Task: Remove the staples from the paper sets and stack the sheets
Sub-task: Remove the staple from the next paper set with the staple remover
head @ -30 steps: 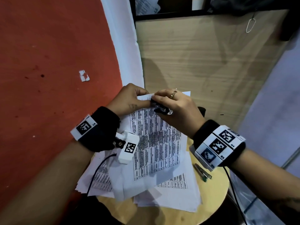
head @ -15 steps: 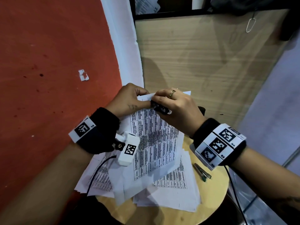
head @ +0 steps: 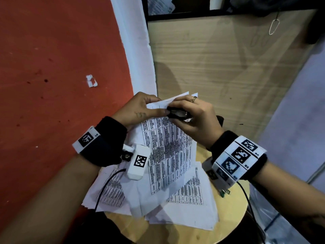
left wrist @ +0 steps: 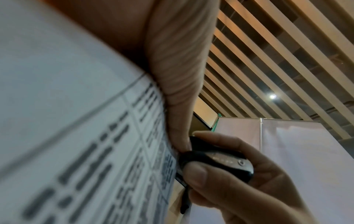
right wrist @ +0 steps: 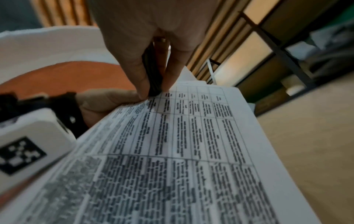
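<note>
staple remover (head: 177,115) crosswise at paper set (head: 168,152) corner

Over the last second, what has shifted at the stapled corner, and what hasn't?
Little visibly changed. The right hand keeps the black staple remover at the top corner of the printed paper set, which the left hand still pinches. The loose sheets on the round table lie as before.

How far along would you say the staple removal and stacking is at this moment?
Partway. Looks done: loose sheets already lie spread on the round table, unevenly. In hand: the left hand pinches the paper set near its top corner while the right hand grips the black staple remover against it. Left: freeing this set and squaring the pile.
</note>
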### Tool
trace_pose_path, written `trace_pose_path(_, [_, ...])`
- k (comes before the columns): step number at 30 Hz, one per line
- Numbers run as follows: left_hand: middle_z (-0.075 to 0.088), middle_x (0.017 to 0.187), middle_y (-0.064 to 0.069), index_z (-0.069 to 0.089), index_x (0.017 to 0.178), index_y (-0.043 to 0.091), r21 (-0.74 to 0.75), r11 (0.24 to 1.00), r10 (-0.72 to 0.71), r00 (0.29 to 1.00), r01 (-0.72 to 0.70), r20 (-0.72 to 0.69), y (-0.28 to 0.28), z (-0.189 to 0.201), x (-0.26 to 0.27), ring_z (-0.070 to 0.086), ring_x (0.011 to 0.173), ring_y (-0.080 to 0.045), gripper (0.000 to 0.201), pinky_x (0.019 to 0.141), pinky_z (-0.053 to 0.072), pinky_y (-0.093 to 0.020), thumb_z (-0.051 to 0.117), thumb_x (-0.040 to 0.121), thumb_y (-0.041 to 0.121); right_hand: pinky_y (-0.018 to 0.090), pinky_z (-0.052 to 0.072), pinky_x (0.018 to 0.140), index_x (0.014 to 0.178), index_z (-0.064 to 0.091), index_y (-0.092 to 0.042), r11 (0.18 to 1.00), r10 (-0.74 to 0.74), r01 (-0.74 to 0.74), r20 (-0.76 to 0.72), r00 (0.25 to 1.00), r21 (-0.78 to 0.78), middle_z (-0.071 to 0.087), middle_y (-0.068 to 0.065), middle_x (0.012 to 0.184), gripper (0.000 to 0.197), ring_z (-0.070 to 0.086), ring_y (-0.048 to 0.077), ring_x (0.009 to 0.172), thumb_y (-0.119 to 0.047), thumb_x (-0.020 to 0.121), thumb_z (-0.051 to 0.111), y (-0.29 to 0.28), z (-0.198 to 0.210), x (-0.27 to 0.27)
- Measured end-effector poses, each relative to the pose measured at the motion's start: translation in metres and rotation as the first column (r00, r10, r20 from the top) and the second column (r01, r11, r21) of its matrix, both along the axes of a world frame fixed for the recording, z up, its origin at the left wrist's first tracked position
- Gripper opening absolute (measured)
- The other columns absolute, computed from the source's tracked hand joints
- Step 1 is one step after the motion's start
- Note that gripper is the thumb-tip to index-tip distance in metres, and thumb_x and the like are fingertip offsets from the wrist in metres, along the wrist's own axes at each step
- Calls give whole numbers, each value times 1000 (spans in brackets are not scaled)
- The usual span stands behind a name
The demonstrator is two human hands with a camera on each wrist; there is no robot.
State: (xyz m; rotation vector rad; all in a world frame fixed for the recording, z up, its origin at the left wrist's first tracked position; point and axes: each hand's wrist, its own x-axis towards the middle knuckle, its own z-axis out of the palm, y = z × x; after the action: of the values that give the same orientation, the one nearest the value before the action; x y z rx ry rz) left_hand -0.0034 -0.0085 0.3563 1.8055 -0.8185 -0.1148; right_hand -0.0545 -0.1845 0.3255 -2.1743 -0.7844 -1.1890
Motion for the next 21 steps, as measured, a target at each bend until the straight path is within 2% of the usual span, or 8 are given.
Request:
trace_pose_path(2, [66, 72, 1, 70, 84, 7, -28, 1000, -5, 1000, 5, -3, 0, 2, -1, 59, 65, 0, 12, 65, 44, -12, 76, 73, 9, 17, 48, 80, 95, 70, -1, 991, 53, -47, -43, 998, 123, 68, 10, 93, 27, 61, 13, 85, -6, 70, 77, 0, 0, -3])
trace_pose_path(4, [62, 71, 1, 68, 84, 3, -39, 999, -1, 1000, 1, 0, 1, 5, -4, 57, 61, 2, 6, 61, 42, -9, 69, 78, 3, 17, 48, 80, 94, 70, -2, 978, 69, -56, -61, 996, 199, 68, 6, 92, 28, 61, 11, 85, -7, 68, 80, 1, 2, -4])
trace_pose_path(7, [61, 79, -10, 67, 91, 0, -52, 998, 23, 999, -21, 37, 0, 5, -5, 58, 64, 1, 10, 63, 43, -10, 66, 81, 1, 21, 49, 78, 93, 70, -3, 969, 70, -51, -71, 995, 241, 68, 4, 90, 28, 62, 13, 83, -9, 67, 80, 2, 3, -3])
trace_pose_path(11, [65, 97, -30, 71, 94, 1, -124, 989, 96, 992, -86, 80, -4, -2, -2, 62, 80, -15, 27, 75, 46, -28, 76, 73, 17, 22, 49, 75, 90, 70, -3, 968, 26, -13, -49, 998, 250, 69, 7, 88, 26, 63, 15, 80, -8, 66, 79, 3, -1, 3])
trace_pose_path(13, [68, 92, -27, 72, 91, 3, -138, 982, 142, 987, -131, 76, -8, -8, -1, 62, 80, -20, 35, 75, 45, -33, 76, 67, 28, 21, 49, 75, 89, 71, -3, 963, 12, 4, -58, 998, 271, 68, 7, 86, 24, 64, 16, 79, -9, 66, 79, 3, -6, 5])
trace_pose_path(16, [71, 85, -14, 73, 88, 7, -111, 979, 179, 982, -172, 60, -13, -16, 2, 64, 78, -18, 38, 75, 47, -33, 78, 63, 34, 22, 50, 75, 88, 71, -3, 952, 1, 25, -86, 996, 306, 68, 6, 86, 23, 63, 15, 78, -10, 67, 78, 4, -15, 7])
trace_pose_path(19, [69, 77, -5, 72, 85, 7, -85, 981, 176, 984, -172, 41, -14, -19, 3, 62, 74, -13, 22, 71, 46, -25, 77, 68, 21, 20, 49, 76, 89, 71, -3, 943, -1, 32, -94, 996, 331, 67, 4, 86, 23, 62, 13, 79, -10, 67, 77, 5, -19, 5])
trace_pose_path(21, [71, 88, -14, 70, 90, -1, -105, 985, 135, 991, -135, -7, -12, -18, 3, 65, 81, -17, 27, 76, 49, -27, 75, 70, 16, 13, 46, 77, 89, 71, -2, 932, 19, 14, -87, 996, 361, 66, 1, 86, 24, 61, 5, 81, -7, 66, 78, 4, -21, 4])
